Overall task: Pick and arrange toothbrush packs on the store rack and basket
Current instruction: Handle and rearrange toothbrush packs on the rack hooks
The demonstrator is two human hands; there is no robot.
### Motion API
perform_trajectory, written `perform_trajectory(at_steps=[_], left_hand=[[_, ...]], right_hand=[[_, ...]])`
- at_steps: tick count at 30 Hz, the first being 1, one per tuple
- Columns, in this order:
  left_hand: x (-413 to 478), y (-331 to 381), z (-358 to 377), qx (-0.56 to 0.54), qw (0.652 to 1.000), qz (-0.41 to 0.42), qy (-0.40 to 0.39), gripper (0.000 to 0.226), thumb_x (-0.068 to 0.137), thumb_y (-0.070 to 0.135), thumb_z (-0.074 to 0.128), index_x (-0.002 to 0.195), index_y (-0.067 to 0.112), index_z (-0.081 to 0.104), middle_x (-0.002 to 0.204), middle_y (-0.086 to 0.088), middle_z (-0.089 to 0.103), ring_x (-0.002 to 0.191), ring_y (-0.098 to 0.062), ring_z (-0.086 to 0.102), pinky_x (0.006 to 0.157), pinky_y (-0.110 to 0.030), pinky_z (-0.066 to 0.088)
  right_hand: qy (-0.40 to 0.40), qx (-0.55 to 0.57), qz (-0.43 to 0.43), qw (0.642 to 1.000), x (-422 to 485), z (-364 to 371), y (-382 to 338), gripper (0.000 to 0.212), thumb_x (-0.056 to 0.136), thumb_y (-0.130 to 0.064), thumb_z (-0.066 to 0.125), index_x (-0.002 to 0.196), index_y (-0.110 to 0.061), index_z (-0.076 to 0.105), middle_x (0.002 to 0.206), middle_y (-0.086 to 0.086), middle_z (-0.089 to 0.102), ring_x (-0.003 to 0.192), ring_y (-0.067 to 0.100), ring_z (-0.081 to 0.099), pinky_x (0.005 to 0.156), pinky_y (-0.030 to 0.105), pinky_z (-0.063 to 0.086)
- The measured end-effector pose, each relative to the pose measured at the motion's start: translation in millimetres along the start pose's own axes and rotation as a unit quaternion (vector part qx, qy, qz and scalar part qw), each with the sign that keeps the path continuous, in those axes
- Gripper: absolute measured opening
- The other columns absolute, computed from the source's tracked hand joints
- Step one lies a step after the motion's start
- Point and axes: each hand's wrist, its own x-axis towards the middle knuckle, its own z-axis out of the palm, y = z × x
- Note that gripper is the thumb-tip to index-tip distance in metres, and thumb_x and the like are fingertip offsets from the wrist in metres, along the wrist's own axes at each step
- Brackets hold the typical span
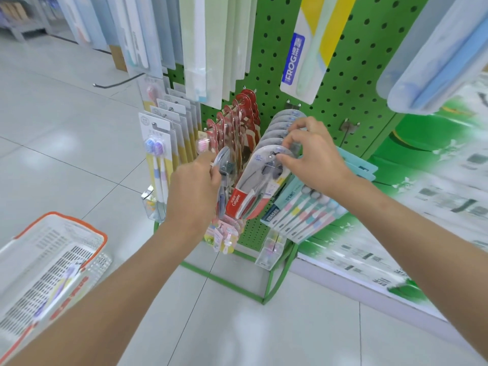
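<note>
Here, left hand (195, 186) grips 1 clear pack (224, 167) (label hidden); right hand (314, 157) pinches hung Colgate pack (253, 191).

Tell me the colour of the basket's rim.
The basket rim is orange; head view shows it.

One head-worn wide-angle view looks forward and down, close to the green pegboard rack (351, 83).
</note>
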Motion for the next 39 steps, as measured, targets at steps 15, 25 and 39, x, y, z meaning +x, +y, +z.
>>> perform_trajectory(at_steps=[15, 25, 39], left_hand=[[-19, -12, -18, -0.029, 0.992, -0.088, -0.087, 0.014, 0.094, 0.022, 0.059, 0.1, 0.02, 0.072, 0.088, 0.004, 0.073, 0.084, -0.017, 0.068, 0.075, -0.037, 0.055], [-28, -2, -30, -0.258, 0.941, -0.207, -0.071, 0.013, 0.097, 0.011, 0.056, 0.104, 0.006, 0.067, 0.101, -0.006, 0.07, 0.097, -0.021, 0.066, 0.092, -0.043, 0.052], [-44, 44, -81, -0.389, 0.864, -0.292, -0.126, 0.016, 0.096, 0.024, 0.06, 0.106, 0.017, 0.071, 0.104, 0.0, 0.073, 0.101, -0.021, 0.068, 0.095, -0.051, 0.053]], right_hand=[[0.028, -0.015, 0.013, 0.999, -13, 1, -15, 0.034, 0.085, -0.026, 0.073, 0.116, -0.014, 0.064, 0.129, 0.007, 0.051, 0.127, 0.026, 0.04, 0.106, 0.035, 0.025], [0.074, 0.182, 0.057, 0.979, -72, 15, -76, 0.031, 0.092, -0.015, 0.06, 0.123, -0.012, 0.06, 0.12, 0.0, 0.059, 0.112, 0.015, 0.052, 0.099, 0.031, 0.041], [-0.043, 0.428, 0.293, 0.854, -79, -24, -119, 0.021, 0.101, -0.016, 0.051, 0.088, -0.016, 0.068, 0.094, 0.004, 0.07, 0.087, 0.018, 0.062, 0.084, 0.033, 0.05]])
